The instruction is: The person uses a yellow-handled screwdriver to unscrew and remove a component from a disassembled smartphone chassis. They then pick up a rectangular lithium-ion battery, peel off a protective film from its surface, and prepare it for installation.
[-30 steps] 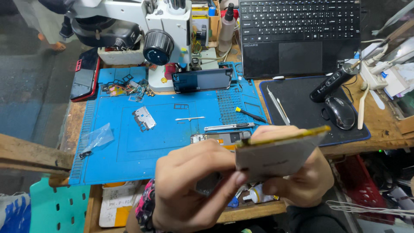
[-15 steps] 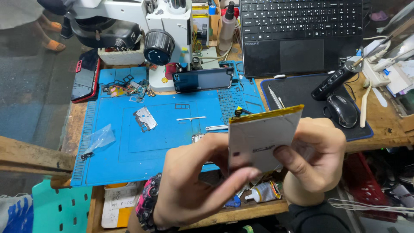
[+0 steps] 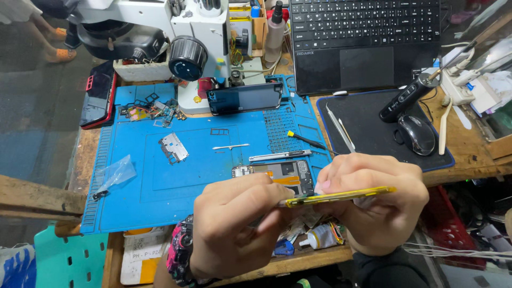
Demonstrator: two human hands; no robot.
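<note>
Both hands hold a flat phone battery [image 3: 341, 196] with a yellow edge, seen nearly edge-on above the front of the blue work mat [image 3: 181, 176]. My left hand [image 3: 234, 229] grips its left end, with a beaded bracelet on the wrist. My right hand [image 3: 376, 205] pinches the right half from above and below. Just behind the hands an opened phone body [image 3: 277, 173] lies on the mat with its inner parts showing. A small glue bottle [image 3: 320, 237] lies below the hands at the desk edge.
A microscope [image 3: 181, 42] stands at the back left, and a dark phone screen [image 3: 245, 98] leans by its base. A laptop [image 3: 368, 42], black mouse pad [image 3: 368, 133], mouse [image 3: 416, 134], tweezers [image 3: 341, 130], small screwdriver [image 3: 306, 140] and loose phone parts [image 3: 173, 148] lie around. A plastic bag [image 3: 114, 173] sits at the left.
The battery has tilted from showing its pale flat face to lying almost edge-on. Both hands stayed on it and shifted slightly lower.
</note>
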